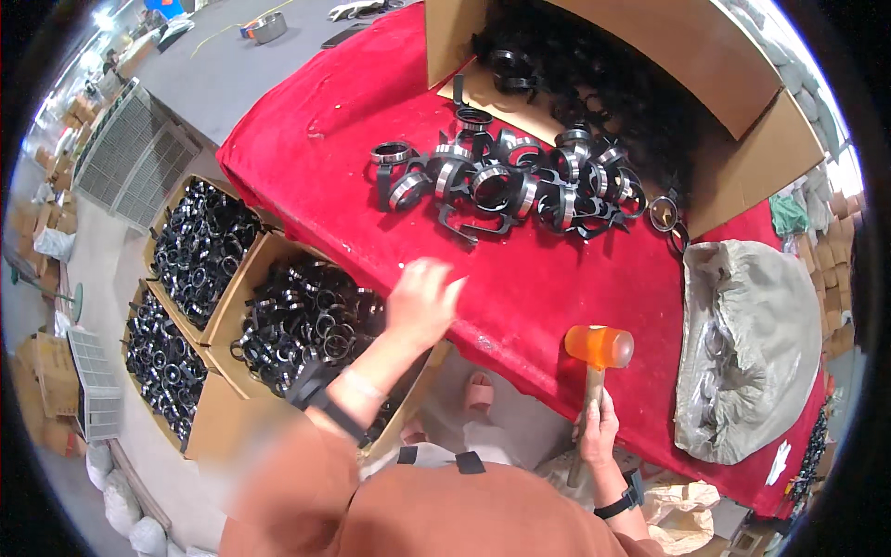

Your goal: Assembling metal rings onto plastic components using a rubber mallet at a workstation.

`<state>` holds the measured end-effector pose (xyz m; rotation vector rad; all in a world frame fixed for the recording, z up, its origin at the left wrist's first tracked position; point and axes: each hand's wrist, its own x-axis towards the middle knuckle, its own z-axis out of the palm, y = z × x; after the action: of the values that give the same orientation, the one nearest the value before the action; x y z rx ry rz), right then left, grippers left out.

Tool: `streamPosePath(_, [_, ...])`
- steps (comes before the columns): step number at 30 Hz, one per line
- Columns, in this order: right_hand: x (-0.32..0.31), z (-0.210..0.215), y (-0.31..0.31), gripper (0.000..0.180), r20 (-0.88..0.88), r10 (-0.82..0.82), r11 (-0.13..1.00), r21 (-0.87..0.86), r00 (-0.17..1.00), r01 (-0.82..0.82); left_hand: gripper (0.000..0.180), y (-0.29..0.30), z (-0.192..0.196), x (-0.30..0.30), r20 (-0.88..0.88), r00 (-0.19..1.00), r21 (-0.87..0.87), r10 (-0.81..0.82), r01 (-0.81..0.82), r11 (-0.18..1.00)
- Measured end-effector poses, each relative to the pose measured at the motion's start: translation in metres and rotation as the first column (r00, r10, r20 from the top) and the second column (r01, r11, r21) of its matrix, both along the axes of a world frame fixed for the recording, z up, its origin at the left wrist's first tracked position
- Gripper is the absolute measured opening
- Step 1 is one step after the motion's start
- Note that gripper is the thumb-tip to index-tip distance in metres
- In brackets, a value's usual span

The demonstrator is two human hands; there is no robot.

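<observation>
My right hand (599,422) grips the wooden handle of a mallet (594,347) with an orange, translucent head, which is over the red cloth near the table's front edge. My left hand (422,299) is over the table edge, its fingers partly spread and slightly blurred, with nothing visible in it. Beyond it on the cloth lies a loose pile of black ring-shaped plastic holders (492,186) with silver bands and bent arms. One thin ring (663,213) lies at the pile's right end.
An open cardboard box (756,74) at the back of the red-covered table (343,121) holds many more black parts. Cartons filled with banded rings (311,320) stand on the floor at left. A grey-green sack (750,362) lies at the table's right.
</observation>
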<state>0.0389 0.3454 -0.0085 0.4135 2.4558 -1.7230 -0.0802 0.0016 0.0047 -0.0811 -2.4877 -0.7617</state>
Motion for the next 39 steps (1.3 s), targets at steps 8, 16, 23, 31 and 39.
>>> streamPosePath(8, [-0.002,0.011,-0.002,0.038,0.089,0.033,0.997,0.066,0.996,-0.039,0.026,0.065,0.0,-0.131,0.424,0.869,-0.568,0.256,0.035,0.822])
streamPosePath(16, [-0.001,0.013,-0.004,0.039,0.082,0.052,0.987,0.148,0.995,-0.064,0.023,0.035,0.074,-0.128,0.296,0.812,0.859,-0.503,0.005,0.513])
streamPosePath(23, [-0.001,0.019,-0.008,0.032,0.141,0.084,0.956,0.269,0.986,-0.12,0.022,0.029,-0.03,0.055,0.574,0.6,0.77,-0.557,-0.164,0.616])
streamPosePath(31, [0.005,0.002,-0.008,0.041,0.004,0.092,0.98,0.179,0.996,-0.091,0.039,0.041,-0.045,0.062,0.662,0.63,0.685,-0.406,-0.288,0.669])
streamPosePath(39, [0.024,0.056,-0.057,0.052,0.011,0.201,0.966,0.161,0.98,-0.2,0.039,0.047,-0.056,0.078,0.566,0.73,0.755,-0.383,-0.273,0.596])
